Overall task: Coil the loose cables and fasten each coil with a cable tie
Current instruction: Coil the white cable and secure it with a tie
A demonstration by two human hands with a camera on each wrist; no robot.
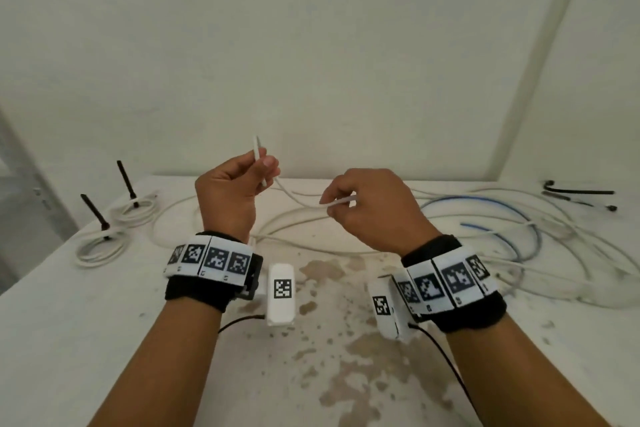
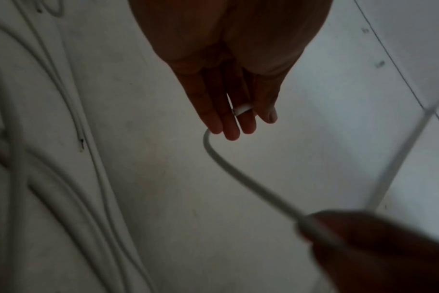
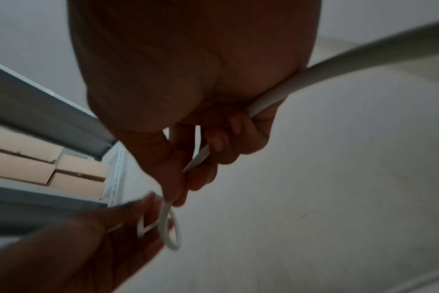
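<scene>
With two coils (image 1: 114, 229) already tied near the tabletop's left edge, this is the start of the next one. Left hand (image 1: 230, 194) pinches the free end of a white cable (image 1: 298, 199), tip pointing up, above the tabletop's middle. Right hand (image 1: 370, 210) pinches the same cable just along, hands apart with a short sagging span between. The cable's remaining length joins the loose tangle (image 1: 485, 239) toward the right edge. Next move, I'd judge: bring the right hand's section to the left to close the first loop, keeping loop size even. Spare black ties (image 1: 578, 191) sit at the far right corner.
</scene>
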